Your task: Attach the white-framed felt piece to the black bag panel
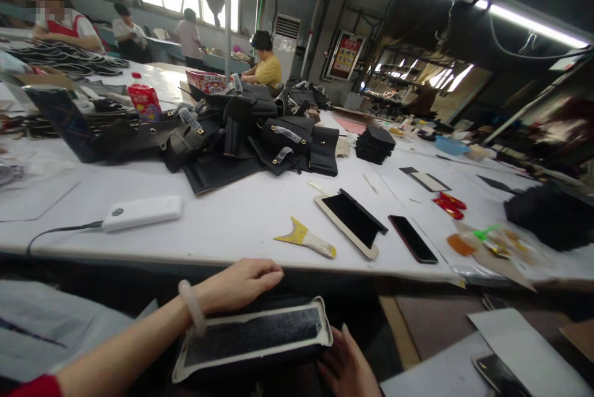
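Note:
A black leather bag (264,330) lies tilted in front of me below the table edge, its long flat base panel facing up, framed by a cream border. My left hand (239,286), with a pale bangle at the wrist, reaches over the bag's far side; its fingers are stretched out and hold nothing visible. At the bag's right end, my right hand (348,360) has its fingers bent round the corner with the thumb up. A yellow notched scraper-like tool (306,237) and a cream-edged black panel (352,221) rest on the table beyond.
On the white table (223,227) are a white power bank (143,213) with a cable, a phone (413,239) and red-handled snips (450,204). A heap of black bags (260,131) and a stack of black pieces (375,145) stand farther back. Several people work behind.

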Demonstrator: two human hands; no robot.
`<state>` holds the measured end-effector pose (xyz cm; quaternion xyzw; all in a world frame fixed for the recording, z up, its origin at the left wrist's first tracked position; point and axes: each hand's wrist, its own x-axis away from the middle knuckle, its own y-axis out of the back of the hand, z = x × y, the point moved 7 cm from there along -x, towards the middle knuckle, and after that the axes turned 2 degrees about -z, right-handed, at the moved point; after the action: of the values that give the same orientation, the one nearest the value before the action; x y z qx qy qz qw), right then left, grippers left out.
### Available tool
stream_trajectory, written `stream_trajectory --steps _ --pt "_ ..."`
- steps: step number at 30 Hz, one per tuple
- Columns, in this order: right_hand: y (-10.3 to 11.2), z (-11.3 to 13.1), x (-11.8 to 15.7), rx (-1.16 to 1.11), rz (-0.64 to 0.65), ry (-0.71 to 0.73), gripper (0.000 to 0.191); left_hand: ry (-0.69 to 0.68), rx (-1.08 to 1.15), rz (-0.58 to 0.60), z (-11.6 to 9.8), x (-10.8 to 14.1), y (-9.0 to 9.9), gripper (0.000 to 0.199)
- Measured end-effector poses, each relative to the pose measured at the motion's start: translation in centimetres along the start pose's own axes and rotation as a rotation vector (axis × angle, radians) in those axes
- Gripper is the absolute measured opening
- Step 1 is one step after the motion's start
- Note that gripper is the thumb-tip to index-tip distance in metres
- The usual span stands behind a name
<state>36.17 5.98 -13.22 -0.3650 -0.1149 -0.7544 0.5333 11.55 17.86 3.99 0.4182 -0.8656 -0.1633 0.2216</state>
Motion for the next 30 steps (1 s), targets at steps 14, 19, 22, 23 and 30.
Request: stream_trajectory --steps 14,19,22,23,30 --pt "-7.5 -1.0 1.1 -0.416 0.459 -0.305 0.066 0.065 -0.074 0.266 -0.9 -8.0 -9.4 0.070" --pt "-7.2 -0.1 1.3 -0.285 0.346 -0.193 0.057 0.017 -0.034 0.277 -1.0 -7.6 -9.4 0.066" --pt "-7.0 0.2 1.5 -0.163 0.312 -0.173 0.059 -0.013 -0.031 0.308 -1.2 -7.2 -9.5 0.053" --pt "-6.9 0.3 1.6 -0.140 0.302 -0.173 0.060 -0.027 -0.031 0.323 -1.2 -7.1 -9.6 0.046" --pt "-7.2 1.3 1.5 -0.266 0.233 -0.024 0.051 -0.348 -0.234 0.341 -2.5 -5.8 -10.1 0.070"
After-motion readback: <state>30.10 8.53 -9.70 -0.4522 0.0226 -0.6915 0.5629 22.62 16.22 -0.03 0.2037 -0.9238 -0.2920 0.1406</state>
